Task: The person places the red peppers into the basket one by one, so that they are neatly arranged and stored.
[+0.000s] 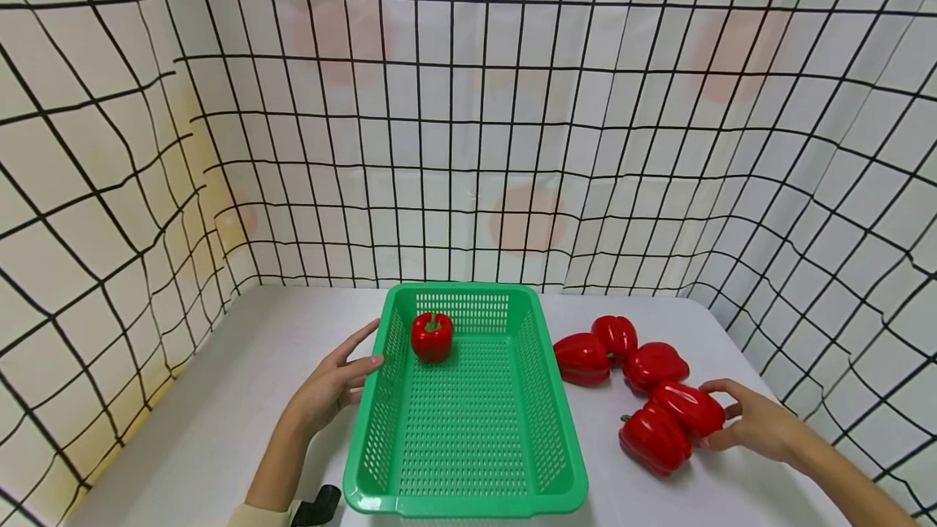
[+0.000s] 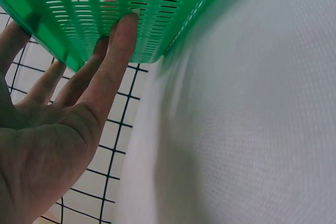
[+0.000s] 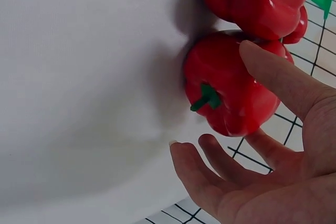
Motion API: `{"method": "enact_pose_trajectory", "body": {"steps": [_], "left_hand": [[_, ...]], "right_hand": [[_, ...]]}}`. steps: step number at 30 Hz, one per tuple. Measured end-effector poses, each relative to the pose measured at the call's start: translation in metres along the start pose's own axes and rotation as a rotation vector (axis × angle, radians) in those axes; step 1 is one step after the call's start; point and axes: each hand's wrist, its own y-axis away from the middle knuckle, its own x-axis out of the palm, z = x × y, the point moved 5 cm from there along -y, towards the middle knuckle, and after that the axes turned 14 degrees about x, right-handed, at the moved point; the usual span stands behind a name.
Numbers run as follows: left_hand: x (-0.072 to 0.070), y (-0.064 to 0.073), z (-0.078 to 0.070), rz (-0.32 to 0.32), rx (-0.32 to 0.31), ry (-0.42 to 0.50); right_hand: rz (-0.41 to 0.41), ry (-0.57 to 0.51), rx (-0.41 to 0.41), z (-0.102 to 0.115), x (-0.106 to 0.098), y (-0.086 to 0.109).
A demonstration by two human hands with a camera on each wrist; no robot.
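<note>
A green plastic basket with slotted walls stands in the middle of the table, holding one red bell pepper near its far left corner. My left hand is at the basket's left side, thumb at the rim and fingers extended along the slotted wall. To the right of the basket lie several more red bell peppers in a cluster. My right hand reaches in from the right around the nearest bell pepper, thumb over it and the other fingers spread loosely below its green stem.
A black grid net over white cloth rises at the back and both sides. The white table runs beneath everything. By the left sleeve is a black strap or device.
</note>
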Motion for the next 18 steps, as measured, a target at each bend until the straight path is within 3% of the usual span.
{"method": "enact_pose_trajectory", "body": {"steps": [18], "left_hand": [[0.0000,-0.0006,0.0002,0.012,0.004,0.000]], "right_hand": [[-0.020,0.010,0.000,0.0031,0.0026,0.0020]]}}
